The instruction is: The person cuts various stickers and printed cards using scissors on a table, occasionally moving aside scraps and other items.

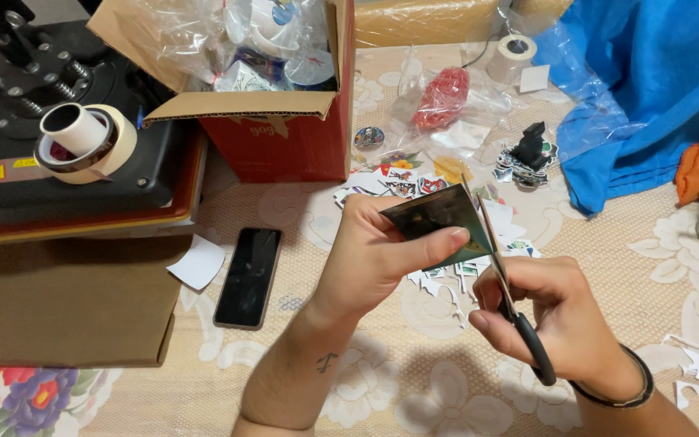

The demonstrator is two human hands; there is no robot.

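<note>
Printed sheet (434, 217) held above the table (414, 388), scissors (502, 283) cutting along its right edge.

Left hand (374, 251) was closed on the sheet, thumb pressed across its lower face, fingers behind. Right hand (556, 316) was closed around the black scissor handles, blades raised against the sheet's edge. Cut sticker pieces (402, 184) lay scattered beneath and beyond. A dark phone (248, 277) lay to the left, a red cardboard box (285, 137) behind it, and tape rolls (82, 142) rested on a black press.
</note>
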